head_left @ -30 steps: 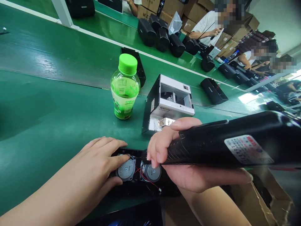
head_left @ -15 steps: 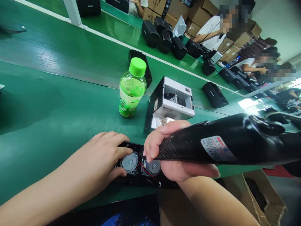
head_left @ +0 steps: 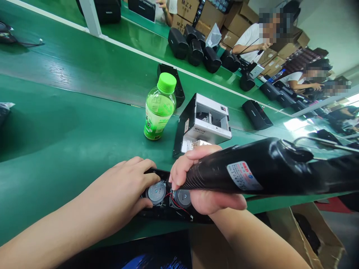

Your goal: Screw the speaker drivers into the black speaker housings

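My right hand (head_left: 181,170) is wrapped around a black electric screwdriver (head_left: 213,170) with a white label on its side. Its tip points down at a black speaker panel (head_left: 176,216) on the green bench; my fingers hide the bit. Two round grey speaker drivers sit in the panel: a left driver (head_left: 156,193) and a right driver (head_left: 182,198). A thin red wire (head_left: 179,208) with a white plug runs beside the right one. My left hand (head_left: 130,183) grips the panel's left end, thumb and fingers around the left driver.
Beyond my hands stand a green-capped bottle (head_left: 160,108) and a silver-and-black machine (head_left: 209,119). Black speaker housings (head_left: 256,114) lie farther back. An open carton (head_left: 322,231) is below right. Across the bench, people work near stacked boxes (head_left: 187,9).
The view has shifted slightly. The screwdriver's rear end has swung a little to the left and down. Both hands keep nearly the same place on the panel and tool.
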Available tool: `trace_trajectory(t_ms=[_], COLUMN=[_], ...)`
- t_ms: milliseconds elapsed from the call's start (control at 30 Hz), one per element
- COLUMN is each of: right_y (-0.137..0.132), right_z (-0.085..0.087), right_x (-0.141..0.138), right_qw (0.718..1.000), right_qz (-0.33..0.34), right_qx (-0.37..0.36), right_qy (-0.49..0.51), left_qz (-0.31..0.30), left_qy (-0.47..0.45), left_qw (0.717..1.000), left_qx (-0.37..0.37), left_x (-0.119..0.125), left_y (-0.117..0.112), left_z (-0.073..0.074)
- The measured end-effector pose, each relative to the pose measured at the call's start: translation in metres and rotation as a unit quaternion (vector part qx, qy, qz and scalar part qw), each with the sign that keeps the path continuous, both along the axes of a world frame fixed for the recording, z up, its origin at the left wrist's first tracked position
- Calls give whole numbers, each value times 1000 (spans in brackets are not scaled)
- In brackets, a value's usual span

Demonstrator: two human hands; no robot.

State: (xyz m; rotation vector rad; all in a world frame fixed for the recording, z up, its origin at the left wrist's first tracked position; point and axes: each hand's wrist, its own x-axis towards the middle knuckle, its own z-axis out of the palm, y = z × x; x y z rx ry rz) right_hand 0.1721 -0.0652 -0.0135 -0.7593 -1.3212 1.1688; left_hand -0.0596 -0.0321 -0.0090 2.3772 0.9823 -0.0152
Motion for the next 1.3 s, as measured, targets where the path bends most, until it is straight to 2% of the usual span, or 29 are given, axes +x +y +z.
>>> trace_trajectory(t_ms=[167,333,433,533,633,733,800,900,1000,1067,1200,1300], right_y=[-1,-6,-8,-11,-17,-14,-3,17,30,32,35,43], right_z=[-1,-10,-7,17,60,98,109,106,97,93,89,80], right_x=[-3,-6,-7,-2,19,45,56,59,51,46,47,50], right_qw=[994,995,994,987,978,952,938,937,940,941,943,938], right_qz=[-57,-72,-95,-117,-171,-271,-308,-316,-306,-304,-307,-312], right_qx=[70,31,36,57,71,131,154,151,149,150,128,154], right_qy=[54,54,52,91,96,53,28,14,-5,-18,-15,11], left_qz=[15,24,19,19,31,32,32,33,27,24,26,29], left_qy=[-12,-74,-83,-73,-59,-67,-83,-112,-129,-133,-130,-126], left_qw=[1000,997,996,997,998,997,996,990,985,984,987,989], left_qx=[1,-16,-20,-11,-5,2,23,80,116,116,88,67], left_x=[-1,-6,-7,-8,-9,-13,-18,-26,-31,-31,-26,-23], left_y=[-4,-4,-3,-1,-1,-2,-4,-9,-13,-14,-10,-6], left_z=[-2,-7,-7,-8,-15,-29,-43,-64,-75,-74,-61,-53])
